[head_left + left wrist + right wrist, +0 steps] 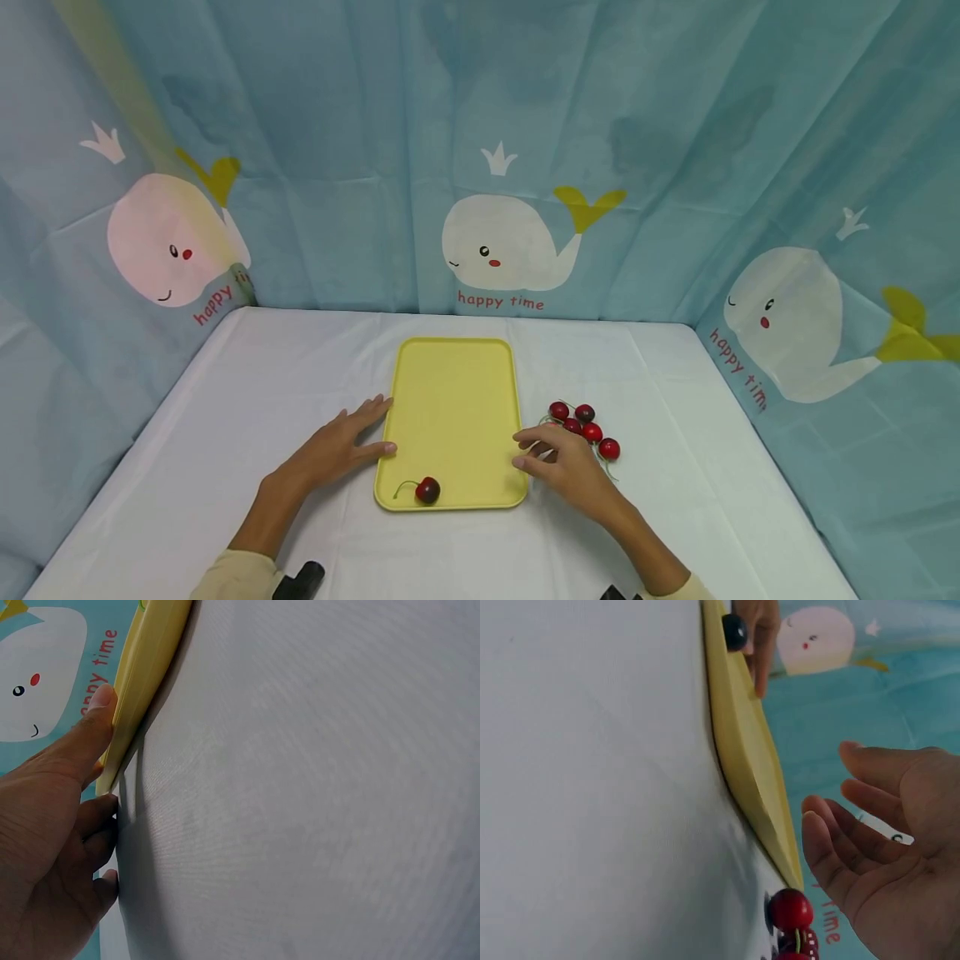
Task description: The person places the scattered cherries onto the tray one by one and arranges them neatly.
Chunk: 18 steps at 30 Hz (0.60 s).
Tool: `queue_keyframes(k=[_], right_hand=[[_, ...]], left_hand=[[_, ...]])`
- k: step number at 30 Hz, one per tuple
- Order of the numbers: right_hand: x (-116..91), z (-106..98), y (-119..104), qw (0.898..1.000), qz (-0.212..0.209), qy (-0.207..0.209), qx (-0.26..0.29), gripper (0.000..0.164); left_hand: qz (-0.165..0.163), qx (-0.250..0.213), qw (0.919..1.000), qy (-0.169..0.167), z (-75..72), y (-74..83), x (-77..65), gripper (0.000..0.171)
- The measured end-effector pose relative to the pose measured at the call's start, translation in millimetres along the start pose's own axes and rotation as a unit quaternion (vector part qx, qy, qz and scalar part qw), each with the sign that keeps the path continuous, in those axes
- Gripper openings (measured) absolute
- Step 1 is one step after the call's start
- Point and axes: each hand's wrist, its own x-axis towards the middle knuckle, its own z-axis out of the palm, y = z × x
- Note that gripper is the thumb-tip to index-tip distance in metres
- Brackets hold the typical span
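A yellow tray (455, 417) lies on the white tablecloth. One dark red cherry (427, 490) with its stem sits inside the tray's near left corner. My left hand (337, 446) rests at the tray's left edge, fingers extended and thumb touching the rim; the left wrist view shows the thumb (101, 712) against it. Above the tray's right edge hovers my right hand (566, 467), its fingers loosely bent. Nothing shows between its fingers and thumb in the right wrist view. Several red cherries (592, 432) with stems lie just beyond that hand, partly hidden by it.
White cloth (285, 367) covers the table around the tray. Behind and at both sides hang blue curtains (337, 167) printed with whales. In the right wrist view, a few cherries (790, 909) lie close by the tray's near right side.
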Motion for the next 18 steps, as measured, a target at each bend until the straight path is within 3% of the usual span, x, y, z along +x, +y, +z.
queue_keyframes(k=[12, 18], right_hand=[[-9.6, -24.0, 17.9, 0.999, 0.041, 0.03, -0.017, 0.034], [-15.0, -35.2, 27.1, 0.997, 0.042, 0.055, -0.04, 0.031]], left_hand=[[-0.01, 0.0, 0.9999, -0.003, -1.0, 1.9, -0.6, 0.087], [-0.015, 0.003, 0.9999, -0.003, 0.4, 1.1, -0.5, 0.088]])
